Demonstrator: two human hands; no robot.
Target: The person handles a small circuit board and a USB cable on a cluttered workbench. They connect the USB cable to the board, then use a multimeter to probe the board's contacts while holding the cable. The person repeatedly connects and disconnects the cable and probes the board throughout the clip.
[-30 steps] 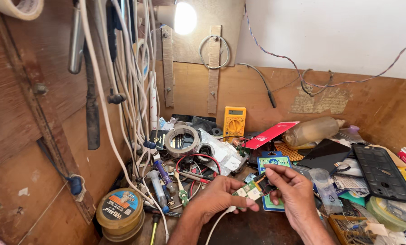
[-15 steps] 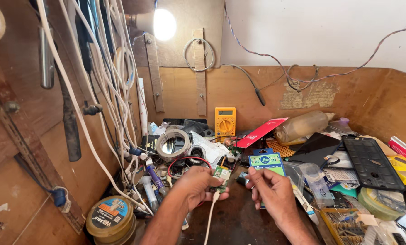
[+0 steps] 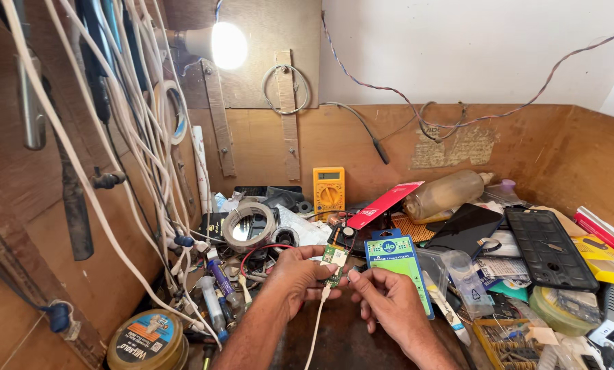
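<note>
This is an electronics repair workshop: a cluttered wooden workbench (image 3: 362,342) carries a yellow digital multimeter (image 3: 328,191) at 12 o'clock, a grey tape roll (image 3: 248,226) at 10 o'clock and white cables (image 3: 125,137) hanging at 9 o'clock under a bare lit bulb (image 3: 226,45).

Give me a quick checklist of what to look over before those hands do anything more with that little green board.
1. Left hand has a grip on the small green circuit board: ok.
2. Right hand fingertips at the board's lower edge: ok.
3. White cable seated in the board's bottom end: cannot tell.
4. Lit bulb lights the bench: ok.
5. Room around the board: not ok; the blue-green card and a tape roll crowd it.
6. Yellow multimeter within reach: ok.
</note>
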